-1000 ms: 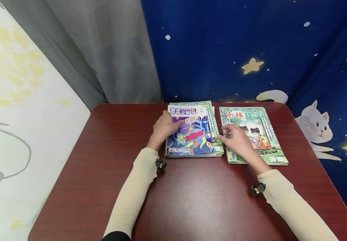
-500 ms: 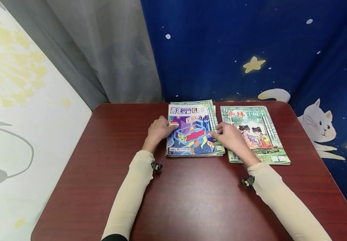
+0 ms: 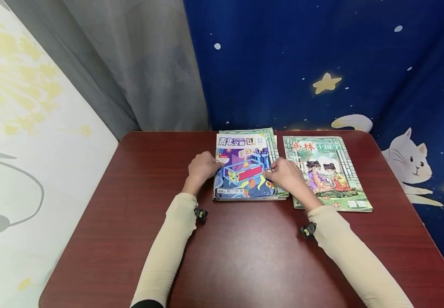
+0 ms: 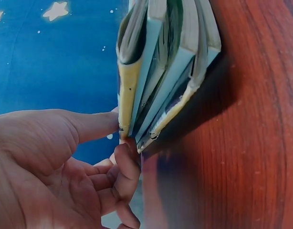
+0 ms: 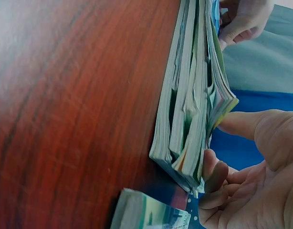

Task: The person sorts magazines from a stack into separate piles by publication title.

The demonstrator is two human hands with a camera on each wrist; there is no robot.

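A magazine (image 3: pixel 247 164) with a purple and blue cover lies on top of a stack of magazines (image 3: pixel 281 191) near the table's far edge. At its left side my left hand (image 3: pixel 202 167) pinches it; in the left wrist view the thumb rests on the cover and curled fingers (image 4: pixel 129 164) are under the yellow spine. My right hand (image 3: pixel 285 173) pinches the opposite side. In the right wrist view, its thumb lies on the lifted page corner (image 5: pixel 227 107) and its curled fingers are below, beside the page edges of the stack.
A second stack of magazines (image 3: pixel 326 171), topped by a green cover with two illustrated children, lies just right of the first. The dark red table (image 3: pixel 253 252) extends toward the person. A blue curtain (image 3: pixel 260 64) and grey curtain (image 3: pixel 156 64) hang behind it.
My right hand has moved left from the right-hand stack to the right side of the purple magazine. My left hand has slid slightly down along the left edge.
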